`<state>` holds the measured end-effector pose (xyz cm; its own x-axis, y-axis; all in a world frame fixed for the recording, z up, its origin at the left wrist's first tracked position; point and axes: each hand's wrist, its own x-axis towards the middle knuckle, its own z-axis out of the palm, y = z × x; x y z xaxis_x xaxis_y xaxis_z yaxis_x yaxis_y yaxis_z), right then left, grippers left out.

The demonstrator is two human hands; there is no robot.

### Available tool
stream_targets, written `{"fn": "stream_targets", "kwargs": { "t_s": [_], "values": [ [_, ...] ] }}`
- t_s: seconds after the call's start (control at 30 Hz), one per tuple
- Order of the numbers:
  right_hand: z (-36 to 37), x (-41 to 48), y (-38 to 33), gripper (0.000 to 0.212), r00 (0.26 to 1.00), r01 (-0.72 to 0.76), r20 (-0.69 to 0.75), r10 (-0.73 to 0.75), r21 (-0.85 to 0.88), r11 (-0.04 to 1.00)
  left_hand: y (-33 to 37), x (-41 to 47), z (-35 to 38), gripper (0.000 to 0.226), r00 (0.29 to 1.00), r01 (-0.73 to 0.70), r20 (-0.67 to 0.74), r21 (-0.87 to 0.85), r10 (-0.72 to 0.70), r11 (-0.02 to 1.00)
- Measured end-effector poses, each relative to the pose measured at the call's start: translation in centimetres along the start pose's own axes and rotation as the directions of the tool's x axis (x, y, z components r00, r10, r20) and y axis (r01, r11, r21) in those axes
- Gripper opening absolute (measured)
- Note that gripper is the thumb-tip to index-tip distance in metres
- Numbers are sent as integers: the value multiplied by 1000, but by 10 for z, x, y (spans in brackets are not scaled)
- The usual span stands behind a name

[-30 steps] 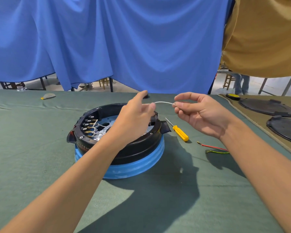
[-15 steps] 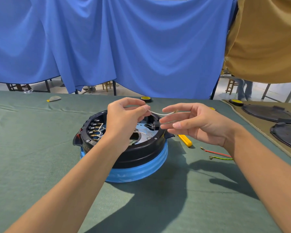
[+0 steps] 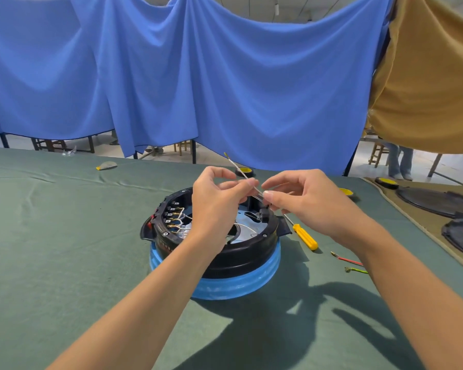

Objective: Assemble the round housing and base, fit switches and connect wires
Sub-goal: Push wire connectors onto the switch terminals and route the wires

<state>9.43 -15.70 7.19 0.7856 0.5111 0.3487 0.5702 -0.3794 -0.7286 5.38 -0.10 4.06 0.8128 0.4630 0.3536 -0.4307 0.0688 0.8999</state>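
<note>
A round black housing (image 3: 241,256) sits on a blue base (image 3: 233,285) in the middle of the green table. Inside it I see a row of terminals with short wires (image 3: 178,221) at its left wall. Above the housing, my left hand (image 3: 217,206) and my right hand (image 3: 305,201) both pinch a thin white wire (image 3: 237,168). The wire's free end sticks up and away to the back left. Its lower part is hidden between my fingers.
A yellow-handled screwdriver (image 3: 304,236) lies right of the housing. A red wire (image 3: 348,260) and a green wire (image 3: 356,270) lie further right. Black round covers (image 3: 436,202) rest at the table's right edge. Yellow tape rolls (image 3: 245,171) sit behind.
Both hands have come closer together over the housing. The white wire, earlier stretched level between them, now stands tilted with its end pointing up and back.
</note>
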Motion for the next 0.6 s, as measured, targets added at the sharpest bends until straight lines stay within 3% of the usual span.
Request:
{"fn": "stream_targets", "kwargs": {
  "t_s": [0.1, 0.2, 0.43, 0.6],
  "values": [
    [10, 3, -8, 15, 992, 60, -101, -75, -145, 988, 1, 0, 1, 33, 1000, 19, 3, -19, -19, 1000],
    [15, 3, -13, 12, 981, 94, -150, -122, -180, 979, 4, 2, -3, 25, 999, 53, -2, -103, -54, 993],
    [13, 2, -10, 20, 990, 83, -100, -103, -190, 978, 18, 13, -34, 14, 983, 142, -93, -140, -155, 980],
    [29, 6, -18, 12, 972, 148, -122, -201, -349, 925, 18, 13, -41, 14, 984, 121, -120, -92, -132, 988]
  ]
}}
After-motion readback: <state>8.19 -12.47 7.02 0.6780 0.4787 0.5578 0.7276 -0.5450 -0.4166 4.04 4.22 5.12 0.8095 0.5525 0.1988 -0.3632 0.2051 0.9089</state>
